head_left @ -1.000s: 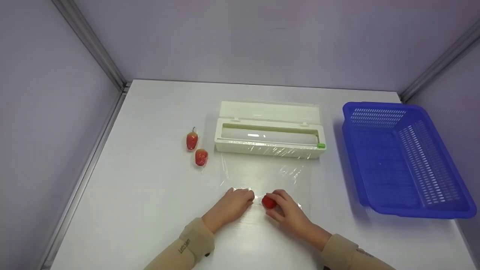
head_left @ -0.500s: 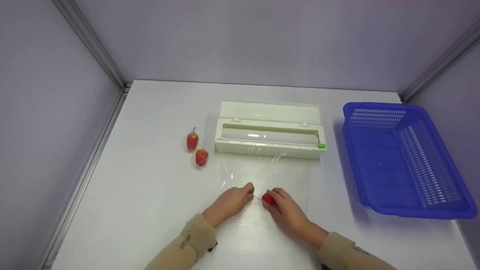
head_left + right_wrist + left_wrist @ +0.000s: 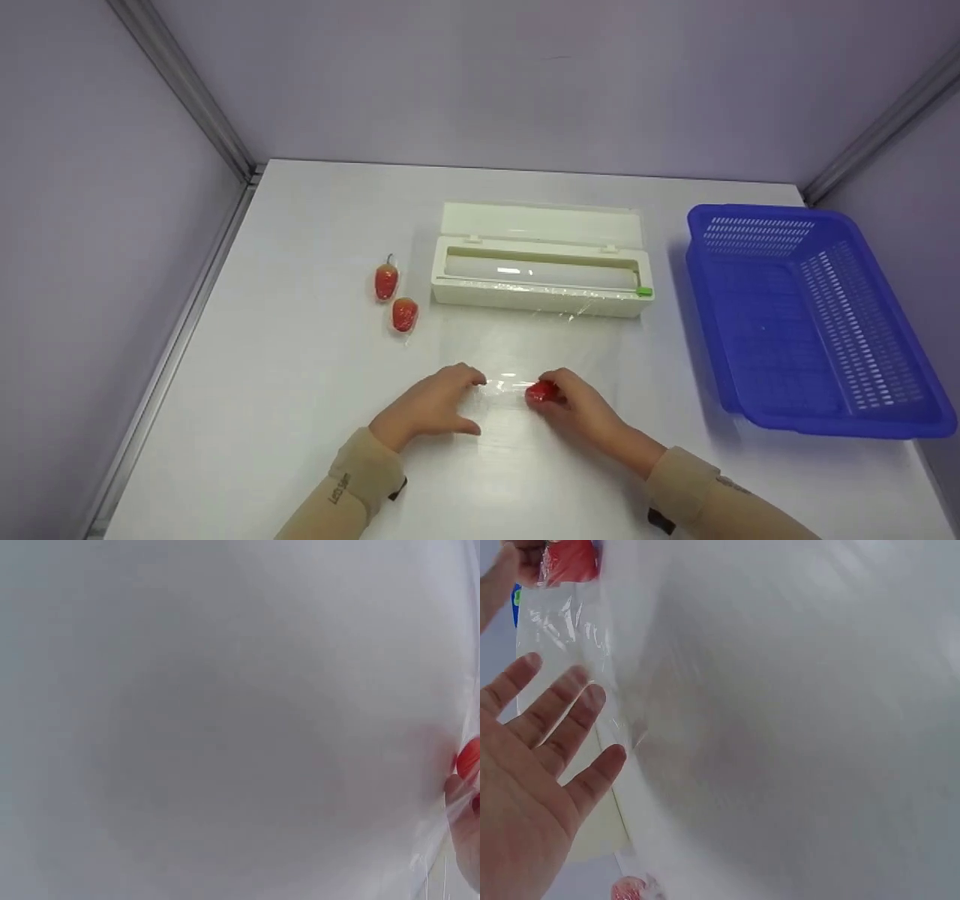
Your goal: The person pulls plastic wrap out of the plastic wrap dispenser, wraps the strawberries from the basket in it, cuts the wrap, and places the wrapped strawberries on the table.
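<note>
My right hand (image 3: 589, 416) pinches a small red fruit (image 3: 541, 392) between thumb and fingers, low over the table in the head view. Clear cling film (image 3: 504, 387) lies around the fruit and stretches left from it, glossy and wrinkled. To its left my left hand (image 3: 431, 401) is spread, thumb apart from the fingers, right at the film's loose end. In the left wrist view that palm is bare, with the red fruit (image 3: 571, 562) at the top. Only a fingertip (image 3: 461, 817) and part of the fruit (image 3: 469, 759) show at the right wrist view's edge.
Behind the hands stands a white cling film dispenser (image 3: 540, 298), lid raised, its roll (image 3: 540, 271) visible and a green slider (image 3: 643, 292) at its right end. Two film-wrapped red fruits (image 3: 386, 283) lie left of it. A blue plastic basket (image 3: 832, 430) stands at the right.
My left hand has let go of the twisted film, moved slightly left and spread its fingers. The right hand still holds the fruit, a little farther from me and turned.
</note>
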`<state>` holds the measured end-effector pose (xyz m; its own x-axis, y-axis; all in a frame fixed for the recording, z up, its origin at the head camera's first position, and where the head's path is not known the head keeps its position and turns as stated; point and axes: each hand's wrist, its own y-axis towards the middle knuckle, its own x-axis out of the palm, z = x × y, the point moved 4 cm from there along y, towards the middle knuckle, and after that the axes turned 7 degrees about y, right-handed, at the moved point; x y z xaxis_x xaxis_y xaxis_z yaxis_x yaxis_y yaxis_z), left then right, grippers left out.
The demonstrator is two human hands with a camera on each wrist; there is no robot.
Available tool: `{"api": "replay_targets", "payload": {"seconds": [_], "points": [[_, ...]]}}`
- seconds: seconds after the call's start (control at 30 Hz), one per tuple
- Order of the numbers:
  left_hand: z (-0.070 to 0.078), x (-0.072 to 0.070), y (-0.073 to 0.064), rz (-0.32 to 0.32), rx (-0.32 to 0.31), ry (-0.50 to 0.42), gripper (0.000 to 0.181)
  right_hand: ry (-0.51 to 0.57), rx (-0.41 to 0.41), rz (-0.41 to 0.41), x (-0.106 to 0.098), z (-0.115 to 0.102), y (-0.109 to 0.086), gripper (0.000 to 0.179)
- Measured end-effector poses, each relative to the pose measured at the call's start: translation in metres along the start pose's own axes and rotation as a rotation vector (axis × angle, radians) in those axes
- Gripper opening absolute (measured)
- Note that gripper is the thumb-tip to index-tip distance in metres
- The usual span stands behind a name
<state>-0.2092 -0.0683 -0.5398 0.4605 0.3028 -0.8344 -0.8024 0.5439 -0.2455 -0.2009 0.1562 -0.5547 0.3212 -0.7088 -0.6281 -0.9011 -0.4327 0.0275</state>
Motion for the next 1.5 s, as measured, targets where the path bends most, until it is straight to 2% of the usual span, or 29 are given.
{"api": "replay_targets", "payload": {"seconds": [0.1, 0.2, 0.37, 0.5, 0.6, 0.67, 0.73, 0.83, 0.9, 1.0, 1.1, 1.17, 1.23, 1.37, 1.5], "points": [[-0.007, 0.0, -0.001, 0.038, -0.024, 0.053, 0.027, 0.004, 0.019, 0.005, -0.004, 0.0, 0.002, 0.033], [-0.013, -0.004, -0.001, 0.1, -0.085, 0.027, 0.008, 0.015, 0.036, -0.005, -0.007, 0.0, 0.005, 0.032], [-0.022, -0.011, 0.002, 0.172, -0.211, -0.076, 0.011, 0.038, 0.112, -0.049, -0.011, 0.005, 0.013, 0.029], [-0.028, -0.012, 0.004, 0.229, -0.333, -0.042, 0.012, 0.065, 0.151, -0.086, -0.014, 0.009, 0.02, 0.027], [-0.029, -0.014, 0.006, 0.309, -0.406, 0.015, 0.01, 0.108, 0.179, -0.098, -0.016, 0.012, 0.024, 0.028], [-0.026, -0.018, 0.007, 0.407, -0.407, 0.071, 0.008, 0.152, 0.213, -0.099, -0.018, 0.015, 0.026, 0.028], [-0.019, -0.022, 0.008, 0.517, -0.375, 0.121, 0.01, 0.172, 0.246, -0.095, -0.019, 0.015, 0.027, 0.025], [-0.003, -0.027, 0.012, 0.622, -0.246, 0.165, 0.014, 0.164, 0.286, -0.089, -0.019, 0.015, 0.03, 0.018], [0.009, -0.026, 0.018, 0.588, -0.147, 0.158, 0.014, 0.137, 0.301, -0.079, -0.02, 0.015, 0.032, 0.015], [0.026, -0.018, 0.03, 0.445, -0.016, 0.145, 0.019, 0.117, 0.316, -0.057, -0.022, 0.016, 0.033, 0.013], [0.037, -0.006, 0.043, 0.309, 0.051, 0.155, 0.026, 0.085, 0.304, -0.028, -0.023, 0.016, 0.035, 0.011], [0.044, 0.002, 0.051, 0.257, 0.07, 0.18, 0.031, 0.065, 0.289, -0.005, -0.023, 0.016, 0.036, 0.01], [0.049, 0.009, 0.057, 0.231, 0.076, 0.219, 0.035, 0.049, 0.265, 0.017, -0.024, 0.015, 0.037, 0.009], [0.055, 0.02, 0.065, 0.228, 0.044, 0.296, 0.035, 0.056, 0.241, 0.079, -0.028, 0.014, 0.033, 0.015], [0.057, 0.024, 0.07, 0.234, -0.002, 0.296, 0.032, 0.071, 0.263, 0.151, -0.041, 0.012, 0.017, 0.029]]}}
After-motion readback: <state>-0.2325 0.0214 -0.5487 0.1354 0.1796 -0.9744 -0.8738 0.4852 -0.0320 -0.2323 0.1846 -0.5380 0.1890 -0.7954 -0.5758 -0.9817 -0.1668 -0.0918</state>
